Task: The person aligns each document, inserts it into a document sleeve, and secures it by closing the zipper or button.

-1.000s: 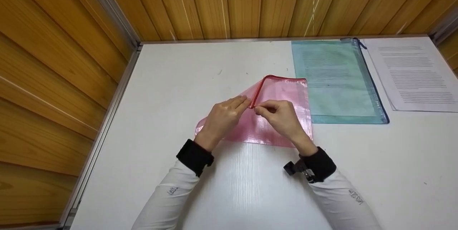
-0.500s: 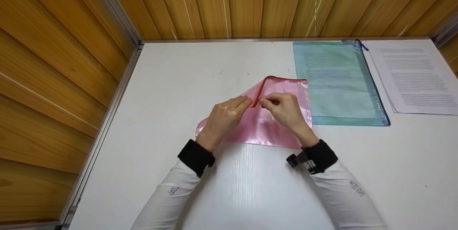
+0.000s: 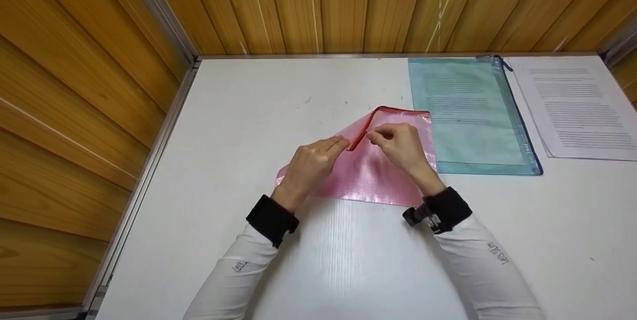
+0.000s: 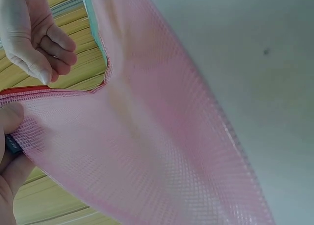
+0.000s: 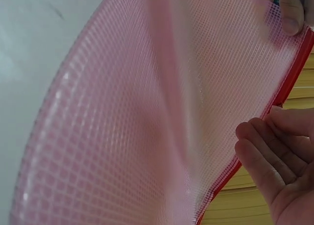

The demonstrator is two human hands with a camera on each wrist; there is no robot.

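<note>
A pink mesh zipper pouch (image 3: 371, 180) lies on the white table with its far left part lifted and folded toward me. My left hand (image 3: 311, 165) grips its corner at the near end of the red zipper (image 5: 294, 70); the left wrist view shows the thumb (image 4: 11, 116) on the mesh and a small dark tag (image 4: 12, 144) beside it. Partway up the zipper, my right hand (image 3: 400, 146) pinches the zipper pull between thumb and forefinger. The pull itself is mostly hidden by these fingertips. The right hand's other fingers are loosely curled beside the zipper edge.
Right of the pink pouch lies a teal zipper pouch (image 3: 423, 146) with a printed sheet inside. Printed papers (image 3: 572, 106) sit at the far right of the white table (image 3: 239, 126). Wood-patterned panels (image 3: 338, 6) stand along the back and left.
My right hand has moved up and slightly right along the zipper, away from the left hand. The left hand stays at the corner.
</note>
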